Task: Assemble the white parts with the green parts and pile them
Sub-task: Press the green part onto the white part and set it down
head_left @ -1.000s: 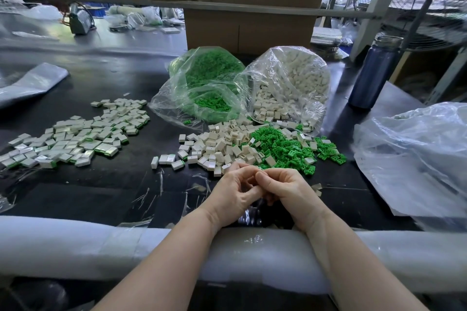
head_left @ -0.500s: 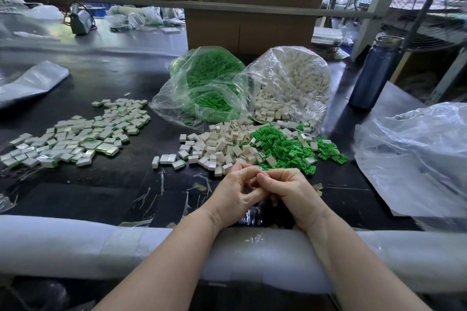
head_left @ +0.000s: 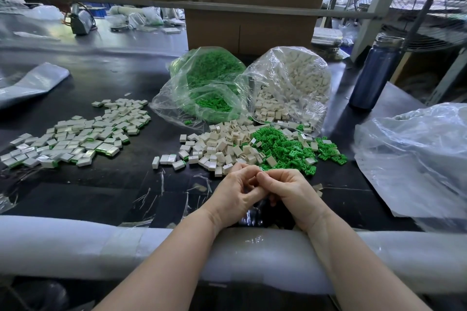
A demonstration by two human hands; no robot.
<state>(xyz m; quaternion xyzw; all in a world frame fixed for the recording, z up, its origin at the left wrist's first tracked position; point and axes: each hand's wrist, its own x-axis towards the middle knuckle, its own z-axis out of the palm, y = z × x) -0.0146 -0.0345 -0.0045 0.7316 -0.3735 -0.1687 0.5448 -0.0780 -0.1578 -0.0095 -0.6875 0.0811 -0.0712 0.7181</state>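
Note:
My left hand [head_left: 235, 197] and my right hand [head_left: 290, 192] meet fingertip to fingertip just above the black table's near edge. Their curled fingers pinch a small part between them, and the fingers hide nearly all of it. Right behind the hands lies a heap of loose white parts [head_left: 222, 146], with loose green parts [head_left: 280, 146] beside it on the right. A spread pile of assembled white-and-green pieces [head_left: 75, 139] lies at the left. Three assembled pieces [head_left: 166, 159] sit apart, left of the white heap.
Two open plastic bags stand behind the heaps, one with green parts [head_left: 209, 88] and one with white parts [head_left: 290, 83]. A blue bottle [head_left: 374, 73] stands at the right, a crumpled plastic sheet [head_left: 417, 159] lies near it. White foam padding [head_left: 75, 247] covers the front edge.
Both hands stay joined at the same spot. Only the fingers have shifted slightly around the small part.

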